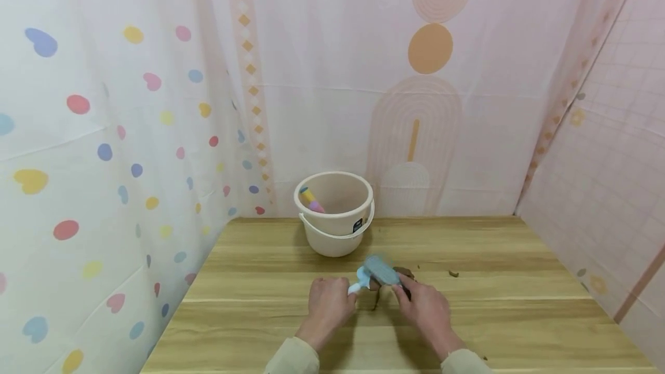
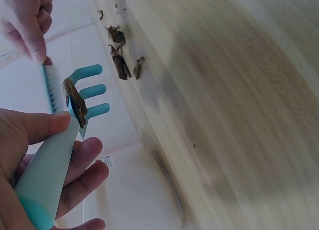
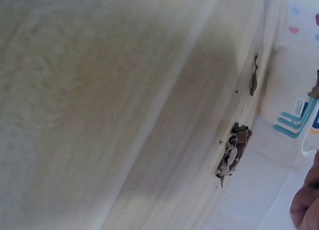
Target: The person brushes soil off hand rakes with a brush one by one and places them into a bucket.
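My left hand [image 1: 331, 307] grips the pale handle of a small hand rake [image 2: 50, 172] with three teal prongs. A brown dried leaf [image 2: 75, 103] clings to the rake's head. My right hand [image 1: 426, 307] holds a brush [image 1: 381, 270] with a blue-green back and white bristles, close beside the rake head. Whether the bristles touch the leaf or the rake, I cannot tell. Crumpled dry leaves [image 3: 234, 152] lie on the table just beyond the hands, and a narrow leaf piece [image 3: 254, 78] lies apart from them. The brush is out of sight in the right wrist view.
A white bucket [image 1: 335, 247] with its handle hanging down stands behind the hands, a yellow and pink stick [image 1: 312, 199] leaning inside. Small leaf crumbs [image 1: 454, 273] dot the wood-grain table [image 1: 249, 299]. Patterned curtains [image 1: 332, 126] enclose the back and sides.
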Action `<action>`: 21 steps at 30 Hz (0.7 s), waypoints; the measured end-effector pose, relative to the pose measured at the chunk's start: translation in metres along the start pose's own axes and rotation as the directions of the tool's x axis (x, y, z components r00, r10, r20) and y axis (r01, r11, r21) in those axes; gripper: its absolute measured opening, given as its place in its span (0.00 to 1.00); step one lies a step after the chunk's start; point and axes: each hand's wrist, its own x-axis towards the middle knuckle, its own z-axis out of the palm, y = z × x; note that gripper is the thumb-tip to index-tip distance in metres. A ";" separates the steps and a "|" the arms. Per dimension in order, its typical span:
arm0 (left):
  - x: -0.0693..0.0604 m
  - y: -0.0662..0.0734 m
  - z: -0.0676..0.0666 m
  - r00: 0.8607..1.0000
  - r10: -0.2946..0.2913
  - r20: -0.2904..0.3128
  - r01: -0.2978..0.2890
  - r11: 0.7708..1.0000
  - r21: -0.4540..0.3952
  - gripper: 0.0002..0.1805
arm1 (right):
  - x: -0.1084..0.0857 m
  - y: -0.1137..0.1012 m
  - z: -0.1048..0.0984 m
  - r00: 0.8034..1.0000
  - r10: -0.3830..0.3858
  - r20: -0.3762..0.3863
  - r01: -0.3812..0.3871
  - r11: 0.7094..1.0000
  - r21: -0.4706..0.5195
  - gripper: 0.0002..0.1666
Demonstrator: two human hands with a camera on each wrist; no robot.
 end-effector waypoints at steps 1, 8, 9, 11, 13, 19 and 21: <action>0.000 0.000 0.000 1.000 0.000 -0.003 0.000 1.000 -0.002 0.21 | -0.001 0.000 0.000 1.000 -0.028 -0.004 0.029 1.000 0.012 0.19; 0.000 0.000 -0.001 1.000 0.015 0.002 -0.015 1.000 -0.001 0.22 | -0.004 0.002 0.003 0.999 -0.038 -0.029 0.037 0.999 -0.009 0.18; 0.000 0.000 -0.001 1.000 0.016 -0.001 -0.016 1.000 0.001 0.22 | -0.004 0.002 0.003 0.999 -0.037 -0.033 0.036 0.999 -0.017 0.18; 0.001 0.001 -0.001 1.000 0.012 -0.008 -0.012 1.000 0.003 0.22 | -0.003 0.003 0.004 0.998 -0.041 -0.039 0.039 0.999 -0.028 0.18; 0.001 0.001 -0.001 1.000 0.013 -0.021 -0.013 1.000 0.003 0.22 | -0.003 0.003 0.004 0.998 -0.045 -0.048 0.043 0.999 -0.033 0.18; 0.001 0.000 -0.002 1.000 0.013 -0.023 -0.014 1.000 -0.016 0.22 | -0.002 0.004 0.005 0.998 -0.010 -0.064 0.007 0.999 -0.045 0.18; 0.001 0.000 -0.003 1.000 0.010 -0.019 -0.010 1.000 -0.025 0.22 | -0.001 0.005 0.004 0.998 0.004 -0.055 -0.007 0.999 -0.049 0.19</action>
